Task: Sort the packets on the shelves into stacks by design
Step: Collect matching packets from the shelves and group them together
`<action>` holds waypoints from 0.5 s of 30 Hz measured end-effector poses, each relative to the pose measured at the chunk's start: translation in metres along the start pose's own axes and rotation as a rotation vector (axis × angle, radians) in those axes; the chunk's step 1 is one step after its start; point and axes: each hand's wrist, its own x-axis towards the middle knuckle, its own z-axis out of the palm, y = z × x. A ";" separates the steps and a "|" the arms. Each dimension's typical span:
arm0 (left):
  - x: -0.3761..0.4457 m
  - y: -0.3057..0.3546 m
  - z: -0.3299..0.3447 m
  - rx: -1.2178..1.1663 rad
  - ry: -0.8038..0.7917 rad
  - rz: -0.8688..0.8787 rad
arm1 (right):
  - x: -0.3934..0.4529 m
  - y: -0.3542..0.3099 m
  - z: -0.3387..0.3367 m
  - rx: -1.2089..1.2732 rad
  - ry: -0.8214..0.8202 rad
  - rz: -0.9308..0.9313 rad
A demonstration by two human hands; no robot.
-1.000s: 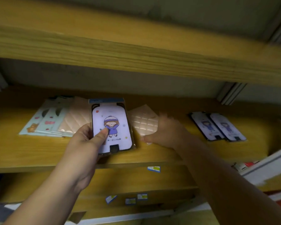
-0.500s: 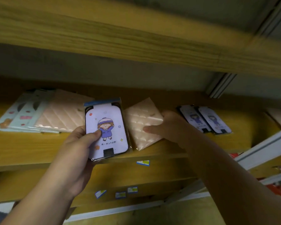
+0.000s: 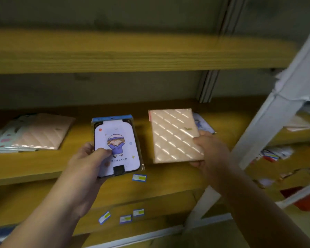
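My left hand (image 3: 87,164) holds a white packet with a cartoon child in a purple hat (image 3: 117,145), upright in front of the middle wooden shelf (image 3: 43,161). My right hand (image 3: 211,154) grips a pink quilted packet (image 3: 174,136) by its lower right corner, lifted above the shelf. Behind that packet, a cartoon packet (image 3: 202,123) lies on the shelf, mostly hidden. At the shelf's left end lies a pile with a pink quilted packet (image 3: 43,134) on top of pale patterned packets (image 3: 3,138).
A wooden shelf (image 3: 132,54) runs overhead. A grey metal upright (image 3: 268,122) slants at the right, with more packets and red items (image 3: 272,153) on shelves beyond it. Small blue and yellow labels (image 3: 139,177) stick to the shelf fronts below.
My right hand has picked the pink quilted packet up off the shelf and moved it right, covering the cartoon packets there. The view has shifted right; my left hand keeps its packet.
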 end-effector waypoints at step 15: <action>-0.140 -0.074 0.248 0.021 -0.178 -0.017 | -0.086 0.043 -0.288 0.045 -0.019 -0.024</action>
